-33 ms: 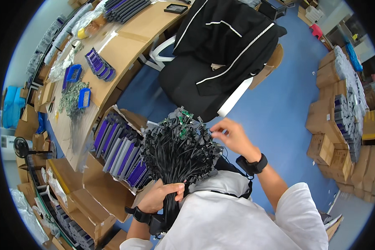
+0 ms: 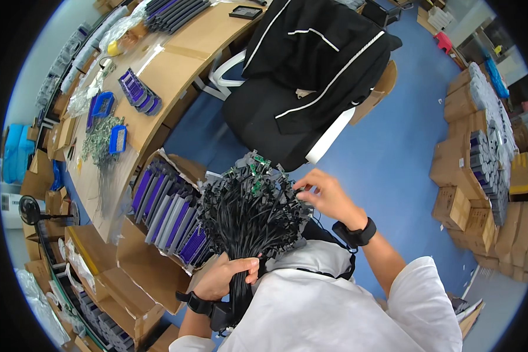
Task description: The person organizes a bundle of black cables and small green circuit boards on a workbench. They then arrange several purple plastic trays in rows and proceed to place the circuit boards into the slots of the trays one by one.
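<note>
My left hand (image 2: 227, 276) is closed around the lower stems of a thick bundle of black cables (image 2: 249, 226). Small dark connectors crowd the fanned-out top of the bundle, and a few green pieces show among them. On the bundle's right side, my right hand (image 2: 330, 198) has thumb and forefinger pinched at a cable end at its edge. The fingertips partly hide that piece. The bundle stands in front of my body, against my white shirt. Each wrist carries a black strapped device.
Left of the bundle, an open cardboard box (image 2: 144, 249) holds grey and purple strips (image 2: 169, 208). A wooden table (image 2: 176, 58) bears blue trays (image 2: 118, 139) and thin cables. Ahead stands a black chair (image 2: 258, 126) with a black jacket (image 2: 328, 53). Cartons (image 2: 452, 158) are stacked at right.
My right hand has shifted slightly left, its fingertips now at the bundle's edge. The left hand and the bundle look the same.
</note>
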`<action>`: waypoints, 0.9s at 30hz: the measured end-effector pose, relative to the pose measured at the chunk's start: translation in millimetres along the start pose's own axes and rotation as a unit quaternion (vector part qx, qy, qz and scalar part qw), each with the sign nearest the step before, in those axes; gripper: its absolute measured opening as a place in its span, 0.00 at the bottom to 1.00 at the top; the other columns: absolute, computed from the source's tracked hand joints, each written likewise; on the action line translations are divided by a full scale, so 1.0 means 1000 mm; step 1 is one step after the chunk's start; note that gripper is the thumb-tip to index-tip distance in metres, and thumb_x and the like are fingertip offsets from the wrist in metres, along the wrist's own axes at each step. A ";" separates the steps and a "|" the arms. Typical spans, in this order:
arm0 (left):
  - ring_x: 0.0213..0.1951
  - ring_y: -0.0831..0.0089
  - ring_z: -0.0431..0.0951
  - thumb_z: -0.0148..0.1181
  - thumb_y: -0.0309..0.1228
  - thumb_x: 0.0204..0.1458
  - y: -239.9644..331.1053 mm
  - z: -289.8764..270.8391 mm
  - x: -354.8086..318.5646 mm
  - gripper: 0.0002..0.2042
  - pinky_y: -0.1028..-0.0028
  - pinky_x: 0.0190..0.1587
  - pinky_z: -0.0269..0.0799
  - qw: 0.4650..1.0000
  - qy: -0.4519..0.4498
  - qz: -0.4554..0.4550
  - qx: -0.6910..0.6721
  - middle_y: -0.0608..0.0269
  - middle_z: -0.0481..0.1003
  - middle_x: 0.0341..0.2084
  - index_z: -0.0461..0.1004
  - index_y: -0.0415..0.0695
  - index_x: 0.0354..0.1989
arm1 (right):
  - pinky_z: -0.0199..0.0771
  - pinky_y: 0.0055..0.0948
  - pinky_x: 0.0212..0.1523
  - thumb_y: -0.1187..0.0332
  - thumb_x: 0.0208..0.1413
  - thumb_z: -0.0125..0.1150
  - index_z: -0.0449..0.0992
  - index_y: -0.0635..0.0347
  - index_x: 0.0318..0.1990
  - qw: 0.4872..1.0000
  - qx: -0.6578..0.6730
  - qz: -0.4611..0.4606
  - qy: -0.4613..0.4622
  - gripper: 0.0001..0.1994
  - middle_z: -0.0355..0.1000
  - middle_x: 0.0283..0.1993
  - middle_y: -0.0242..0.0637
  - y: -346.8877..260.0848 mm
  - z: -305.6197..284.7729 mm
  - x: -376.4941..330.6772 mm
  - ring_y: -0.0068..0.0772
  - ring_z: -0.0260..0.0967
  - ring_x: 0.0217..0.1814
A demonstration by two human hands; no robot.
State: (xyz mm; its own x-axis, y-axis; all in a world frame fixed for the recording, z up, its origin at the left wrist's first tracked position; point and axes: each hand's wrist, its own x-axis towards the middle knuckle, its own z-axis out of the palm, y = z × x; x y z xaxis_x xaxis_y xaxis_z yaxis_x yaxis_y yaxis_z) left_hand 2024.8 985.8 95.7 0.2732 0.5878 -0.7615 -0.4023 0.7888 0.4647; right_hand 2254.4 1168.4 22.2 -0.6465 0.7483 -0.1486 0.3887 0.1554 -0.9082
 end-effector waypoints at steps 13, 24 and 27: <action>0.24 0.74 0.69 0.54 0.28 0.58 -0.009 -0.031 -0.009 0.11 0.74 0.31 0.65 0.999 -0.043 0.009 0.030 0.62 0.69 0.19 0.68 0.30 0.41 | 0.71 0.39 0.46 0.83 0.41 0.60 0.75 0.57 0.32 0.957 -0.162 -0.183 0.157 0.11 0.69 0.46 0.38 -0.011 0.051 0.003 0.45 0.68 0.48; 0.24 0.74 0.68 0.53 0.29 0.58 -0.012 -0.041 -0.015 0.11 0.74 0.31 0.65 0.997 -0.051 0.005 0.050 0.62 0.69 0.19 0.68 0.31 0.41 | 0.72 0.37 0.43 0.78 0.47 0.62 0.77 0.61 0.36 0.971 -0.149 -0.144 0.115 0.08 0.72 0.40 0.40 -0.022 0.044 0.015 0.44 0.71 0.43; 0.24 0.74 0.68 0.53 0.29 0.59 -0.013 -0.041 -0.015 0.11 0.74 0.31 0.65 0.997 -0.055 0.001 0.056 0.62 0.68 0.19 0.67 0.31 0.42 | 0.72 0.37 0.42 0.74 0.50 0.63 0.77 0.62 0.39 0.986 -0.143 -0.062 0.053 0.08 0.73 0.39 0.43 -0.012 0.042 0.019 0.42 0.73 0.41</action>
State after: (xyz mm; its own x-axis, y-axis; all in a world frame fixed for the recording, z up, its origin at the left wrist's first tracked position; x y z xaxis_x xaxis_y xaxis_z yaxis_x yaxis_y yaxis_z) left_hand 1989.5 959.4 82.7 0.3696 0.6005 -0.7091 -0.3035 0.7993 0.5186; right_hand 2210.2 1154.0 13.5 -0.6337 0.7734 0.0123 0.4900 0.4137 -0.7673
